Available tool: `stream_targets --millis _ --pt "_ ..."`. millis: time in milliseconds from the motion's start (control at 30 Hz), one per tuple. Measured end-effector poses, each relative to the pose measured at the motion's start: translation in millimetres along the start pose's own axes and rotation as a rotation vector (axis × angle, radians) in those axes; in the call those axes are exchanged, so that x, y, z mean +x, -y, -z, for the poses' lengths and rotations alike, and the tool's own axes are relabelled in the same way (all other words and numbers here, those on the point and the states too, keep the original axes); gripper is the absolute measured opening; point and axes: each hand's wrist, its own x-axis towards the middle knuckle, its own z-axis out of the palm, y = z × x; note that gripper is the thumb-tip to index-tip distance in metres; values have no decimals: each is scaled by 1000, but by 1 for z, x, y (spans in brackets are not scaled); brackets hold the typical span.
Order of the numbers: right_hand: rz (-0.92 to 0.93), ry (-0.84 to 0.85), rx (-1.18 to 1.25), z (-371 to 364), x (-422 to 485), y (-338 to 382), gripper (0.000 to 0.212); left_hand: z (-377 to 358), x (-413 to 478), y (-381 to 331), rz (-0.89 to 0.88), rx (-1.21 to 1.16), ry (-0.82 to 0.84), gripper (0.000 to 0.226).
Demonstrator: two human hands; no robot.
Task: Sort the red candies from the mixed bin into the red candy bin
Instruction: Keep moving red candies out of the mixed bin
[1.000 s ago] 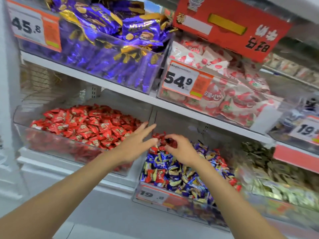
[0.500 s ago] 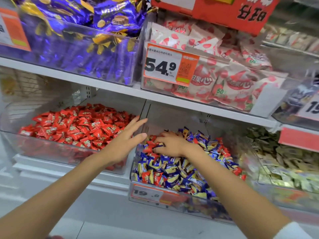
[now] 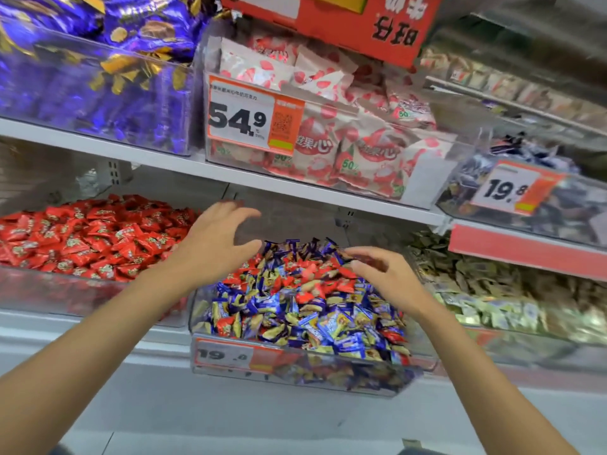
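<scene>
Two hands hover above the clear plastic mixed-candy bin, likely hunting reds: left hand spread near the red-filled clear bin, right hand curled, contents unclear.

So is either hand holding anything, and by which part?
The left hand is open, holding nothing. The right hand is blurred; whether it pinches anything at its tips cannot be told.

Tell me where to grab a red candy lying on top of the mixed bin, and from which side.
Pinch the red candy across its puffed middle rather than by its thin flat ends, which would likely slip. Come straight down from above with the right hand, which hovers closest. The candy lies loose on top of the heap in the mixed bin, with blue wrappers crowding its sides.
</scene>
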Motion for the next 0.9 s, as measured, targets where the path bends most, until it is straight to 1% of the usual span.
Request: stream_targets --millis 67,100,167,233,300,367,400,467,533,567,600,667,733,767,833,867,900 --pt "-17 -39 34 5 5 2 23 -9 5 -17 -88 -38 9 38" --pt "-24 -43 52 5 8 5 23 -17 7 -23 -95 -69 53 28" --pt "-51 -27 34 -1 17 9 25 -38 10 -28 -42 -93 196 28" --pt "-67 55 -70 -15 25 9 31 -61 14 -26 37 -107 324 37" --pt "-52 140 -196 -27 32 6 38 -79 17 -24 91 -152 390 49" --pt "-36 154 -241 -32 33 3 35 -91 20 -24 86 -169 413 55" --pt "-33 165 -242 -31 31 1 31 -95 22 -24 60 -157 402 54" --pt "-8 274 -290 -30 23 -3 26 -98 25 -24 18 -126 369 45" --pt "13 376 -333 -33 13 -9 21 -98 26 -22 17 -102 311 32" --pt "7 361 -290 -33 10 -11 18 -97 25 -22 34 -118 263 25" --pt "-6 309 -215 -31 7 -11 14 -94 24 -23 50 -160 203 19" --pt "-37 165 -75 -21 5 -7 8 -88 25 -24 74 -285 86 6" --pt "-78 79 14 -10 2 -3 5 -82 25 -25 94 -370 53 7" --pt "-118 63 51 -6 0 -2 8 -81 24 -24 110 -410 90 12" --pt "-173 49 114 -2 -4 0 10 -79 20 -26 120 -465 228 27" --pt "-174 38 141 0 -4 1 9 -79 17 -28 99 -452 300 27" --pt "-165 21 167 0 -4 1 8 -79 15 -29 64 -401 372 22"
